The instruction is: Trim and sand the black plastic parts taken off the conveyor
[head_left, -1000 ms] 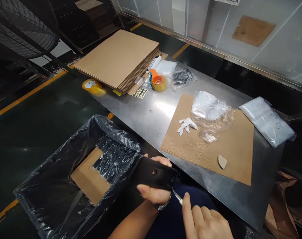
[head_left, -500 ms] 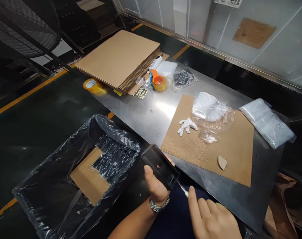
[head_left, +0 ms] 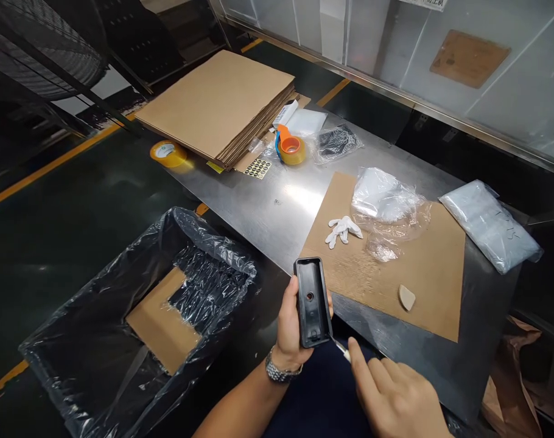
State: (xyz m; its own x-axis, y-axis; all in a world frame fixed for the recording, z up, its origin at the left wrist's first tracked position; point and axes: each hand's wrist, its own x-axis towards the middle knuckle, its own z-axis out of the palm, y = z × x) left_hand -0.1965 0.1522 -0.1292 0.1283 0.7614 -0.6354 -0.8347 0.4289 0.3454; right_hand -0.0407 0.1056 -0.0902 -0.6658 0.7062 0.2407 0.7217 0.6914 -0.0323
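My left hand [head_left: 290,331] grips a flat black plastic part [head_left: 310,302] with a small round hole in it, holding it upright in front of the steel table's near edge. My right hand [head_left: 393,395] is closed on a thin knife [head_left: 340,347] with a white handle. The blade tip touches the lower right corner of the black part. A metal watch [head_left: 279,371] sits on my left wrist.
The steel table [head_left: 268,201] carries a brown cardboard sheet [head_left: 423,274] with white gloves [head_left: 343,230], clear plastic bags [head_left: 386,204] and a small beige piece [head_left: 407,297]. Farther back lie a cardboard stack [head_left: 220,103] and tape rolls [head_left: 290,149]. A black-lined bin [head_left: 135,328] stands at the left.
My left hand has turned the black part from lying sideways to standing upright and lifted it slightly toward the table. My right hand with the knife stayed at its lower corner.
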